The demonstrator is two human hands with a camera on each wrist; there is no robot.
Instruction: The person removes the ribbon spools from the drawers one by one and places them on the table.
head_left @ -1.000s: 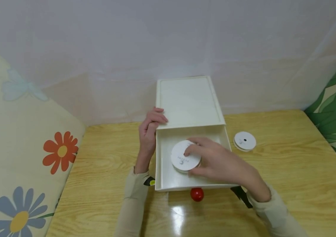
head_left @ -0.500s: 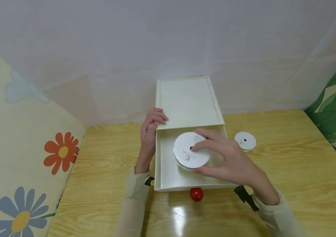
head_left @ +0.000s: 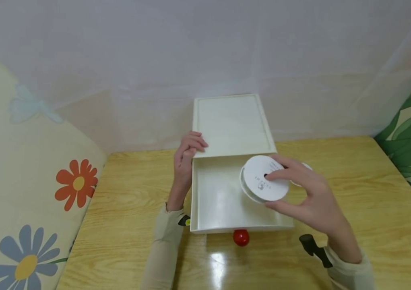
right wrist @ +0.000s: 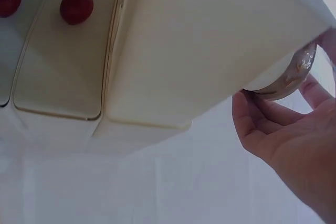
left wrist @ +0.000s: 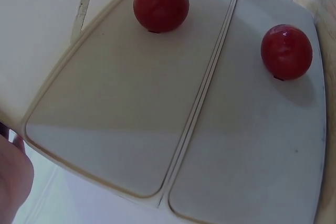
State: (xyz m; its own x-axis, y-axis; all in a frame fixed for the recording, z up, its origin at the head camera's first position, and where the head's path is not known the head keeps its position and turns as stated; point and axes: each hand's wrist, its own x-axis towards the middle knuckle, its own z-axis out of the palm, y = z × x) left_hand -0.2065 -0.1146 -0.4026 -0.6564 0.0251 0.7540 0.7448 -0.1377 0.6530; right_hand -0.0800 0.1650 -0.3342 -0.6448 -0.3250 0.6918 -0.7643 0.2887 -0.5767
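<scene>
My right hand [head_left: 310, 197] pinches a white ribbon spool [head_left: 265, 179], thumb below and fingers on its far side, one finger at the centre hole. The spool is tilted above the right side of the pulled-out top drawer [head_left: 214, 201]. In the right wrist view a shiny brownish band shows round the spool [right wrist: 291, 80], partly hidden by the drawer. My left hand [head_left: 185, 161] rests at the left edge of the white drawer cabinet [head_left: 232, 125], fingers laid over its top. A second white spool [head_left: 307, 166] lies on the table, mostly hidden behind my right hand.
A red round knob [head_left: 241, 237] sticks out from the open drawer's front. Lower drawer fronts carry red knobs [left wrist: 161, 6] too. The wooden table [head_left: 129, 193] ends at a pale cloth wall [head_left: 147, 80] behind the cabinet. Flower-printed panels [head_left: 78, 183] flank the table.
My right hand has lifted the spool from inside the drawer and moved it rightward to the drawer's right side. My left hand stays at the cabinet edge.
</scene>
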